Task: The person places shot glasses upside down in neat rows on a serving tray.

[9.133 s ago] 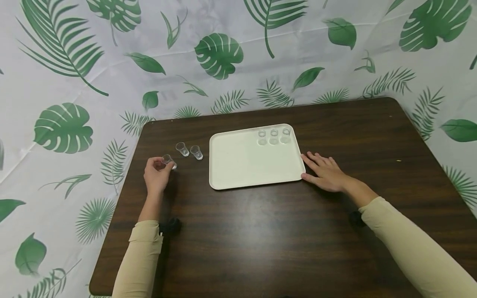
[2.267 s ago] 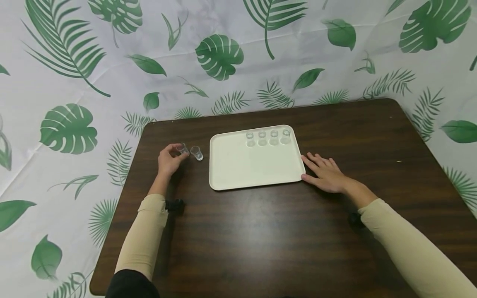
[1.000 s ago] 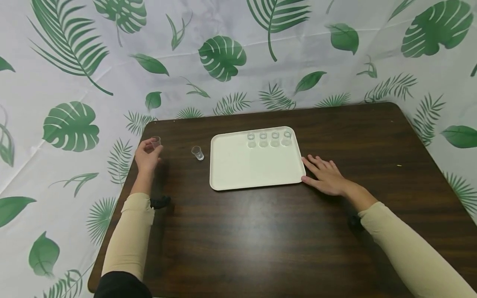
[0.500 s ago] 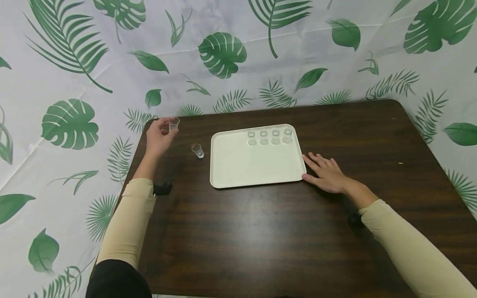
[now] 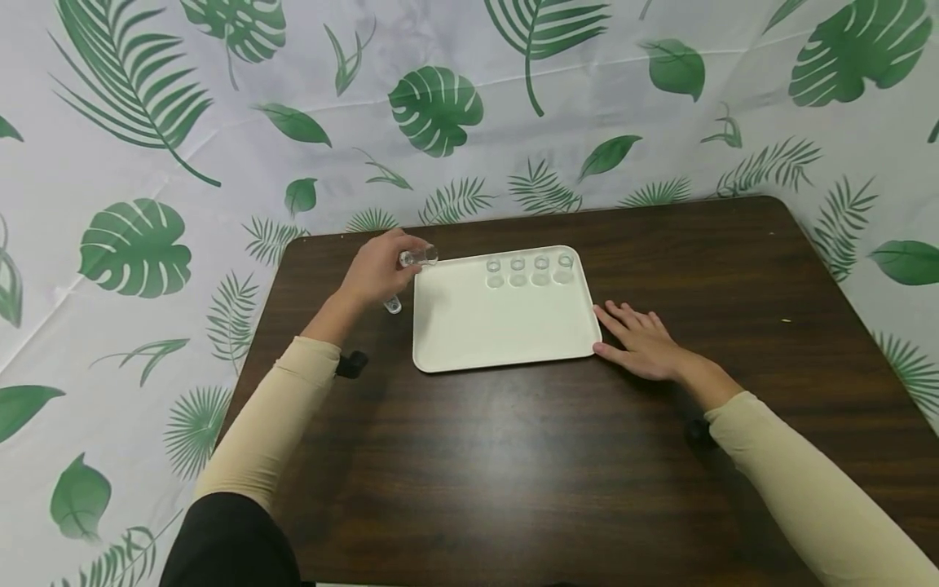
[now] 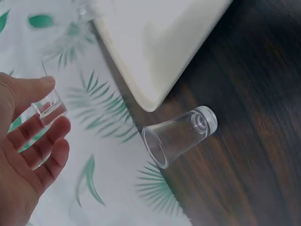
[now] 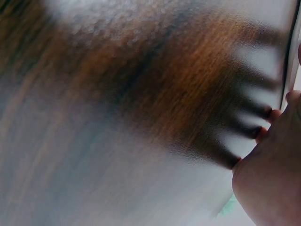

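My left hand [image 5: 377, 269] pinches a clear shot glass [image 5: 420, 257] between thumb and fingers, just off the tray's back left corner. In the head view the glass lies tipped over, its mouth to the right; fingers partly cover it in the left wrist view. A second shot glass [image 6: 181, 134] stands mouth up on the table by the tray, mostly hidden behind the hand in the head view. Several shot glasses [image 5: 517, 272] stand in a row along the back of the white tray [image 5: 469, 326], narrower end up. With fingers spread, my right hand [image 5: 641, 346] touches the tray's right edge.
The dark wooden table [image 5: 513, 473] extends around the tray. A white leaf-print cloth [image 5: 513, 139] hangs right behind its back edge and at the left side. A small yellow speck [image 5: 786, 320] lies on the table at the right.
One more glass has joined the tray's row since the oldest frame. Lately my left hand has lifted another glass, carried it right to the tray and tipped it over. The right hand stays put.
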Action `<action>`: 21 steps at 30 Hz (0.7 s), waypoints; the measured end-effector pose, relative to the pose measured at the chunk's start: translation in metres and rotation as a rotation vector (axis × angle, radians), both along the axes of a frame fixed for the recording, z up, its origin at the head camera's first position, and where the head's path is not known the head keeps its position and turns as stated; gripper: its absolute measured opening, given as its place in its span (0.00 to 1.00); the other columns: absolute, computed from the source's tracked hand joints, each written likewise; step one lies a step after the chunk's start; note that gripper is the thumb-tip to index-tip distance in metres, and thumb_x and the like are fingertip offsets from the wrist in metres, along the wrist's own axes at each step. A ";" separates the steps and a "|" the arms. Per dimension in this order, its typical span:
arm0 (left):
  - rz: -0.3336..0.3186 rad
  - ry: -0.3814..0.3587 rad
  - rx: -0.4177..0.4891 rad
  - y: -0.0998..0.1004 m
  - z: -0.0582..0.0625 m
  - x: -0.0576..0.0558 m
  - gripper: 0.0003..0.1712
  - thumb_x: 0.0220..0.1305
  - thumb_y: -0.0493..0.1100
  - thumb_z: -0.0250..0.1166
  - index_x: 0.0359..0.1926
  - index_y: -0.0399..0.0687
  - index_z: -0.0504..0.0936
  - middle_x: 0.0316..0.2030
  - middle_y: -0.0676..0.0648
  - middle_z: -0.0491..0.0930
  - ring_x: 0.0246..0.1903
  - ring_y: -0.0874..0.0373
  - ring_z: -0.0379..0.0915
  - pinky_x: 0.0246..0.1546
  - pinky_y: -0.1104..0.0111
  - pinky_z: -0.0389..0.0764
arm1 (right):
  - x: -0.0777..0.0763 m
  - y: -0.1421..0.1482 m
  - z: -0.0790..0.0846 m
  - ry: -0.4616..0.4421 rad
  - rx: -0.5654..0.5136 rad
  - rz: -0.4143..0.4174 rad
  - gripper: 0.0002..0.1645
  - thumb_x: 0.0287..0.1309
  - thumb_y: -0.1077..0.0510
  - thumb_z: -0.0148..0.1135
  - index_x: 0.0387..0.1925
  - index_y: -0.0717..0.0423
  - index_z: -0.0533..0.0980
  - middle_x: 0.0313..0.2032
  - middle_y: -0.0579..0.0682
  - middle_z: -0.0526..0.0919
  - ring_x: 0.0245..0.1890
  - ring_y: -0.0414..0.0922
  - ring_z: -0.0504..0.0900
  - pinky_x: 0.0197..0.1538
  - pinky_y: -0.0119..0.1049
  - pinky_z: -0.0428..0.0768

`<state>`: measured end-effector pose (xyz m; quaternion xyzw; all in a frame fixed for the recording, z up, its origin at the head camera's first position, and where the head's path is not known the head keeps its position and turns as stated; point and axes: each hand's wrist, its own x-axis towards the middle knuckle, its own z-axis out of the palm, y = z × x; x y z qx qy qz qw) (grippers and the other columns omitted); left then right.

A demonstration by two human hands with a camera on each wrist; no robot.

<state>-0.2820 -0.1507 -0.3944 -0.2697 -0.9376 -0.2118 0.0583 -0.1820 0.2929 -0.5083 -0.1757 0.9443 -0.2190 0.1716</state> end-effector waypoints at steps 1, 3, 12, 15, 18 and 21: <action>-0.017 0.002 -0.045 0.005 0.000 0.001 0.18 0.62 0.37 0.68 0.54 0.46 0.83 0.43 0.44 0.78 0.32 0.51 0.73 0.32 0.57 0.74 | 0.000 0.000 0.000 -0.001 0.000 0.000 0.49 0.68 0.29 0.41 0.78 0.49 0.42 0.76 0.60 0.40 0.74 0.63 0.36 0.67 0.66 0.30; -0.040 0.009 -0.130 0.016 -0.002 0.001 0.19 0.62 0.37 0.68 0.55 0.47 0.83 0.43 0.44 0.77 0.34 0.51 0.75 0.34 0.57 0.76 | 0.000 0.000 0.001 -0.003 -0.001 0.000 0.49 0.68 0.29 0.41 0.78 0.49 0.43 0.76 0.60 0.40 0.74 0.63 0.36 0.67 0.66 0.30; -0.121 0.016 -0.440 0.051 -0.014 -0.008 0.25 0.64 0.37 0.67 0.61 0.47 0.75 0.50 0.44 0.75 0.49 0.47 0.75 0.44 0.57 0.79 | 0.000 0.000 0.000 -0.013 0.000 -0.003 0.50 0.68 0.28 0.41 0.78 0.49 0.42 0.76 0.60 0.40 0.74 0.63 0.36 0.67 0.67 0.30; -0.143 0.058 -0.500 0.055 -0.019 -0.012 0.21 0.63 0.36 0.67 0.56 0.47 0.75 0.48 0.44 0.75 0.47 0.48 0.75 0.43 0.59 0.79 | 0.000 0.000 0.000 -0.012 0.007 -0.002 0.49 0.68 0.28 0.41 0.78 0.48 0.42 0.76 0.60 0.40 0.74 0.63 0.36 0.67 0.66 0.30; -0.155 0.085 -0.549 0.059 -0.026 -0.015 0.16 0.64 0.36 0.67 0.53 0.47 0.77 0.45 0.44 0.75 0.44 0.49 0.74 0.41 0.61 0.79 | 0.000 0.000 0.000 -0.011 0.006 0.000 0.49 0.68 0.28 0.41 0.78 0.48 0.42 0.76 0.59 0.40 0.74 0.63 0.36 0.67 0.66 0.29; -0.168 0.096 -0.574 0.064 -0.033 -0.017 0.15 0.65 0.35 0.65 0.52 0.47 0.79 0.44 0.44 0.74 0.42 0.50 0.72 0.38 0.62 0.78 | 0.000 0.001 0.001 -0.016 0.004 0.001 0.49 0.68 0.28 0.41 0.78 0.47 0.41 0.77 0.59 0.39 0.74 0.62 0.35 0.67 0.65 0.29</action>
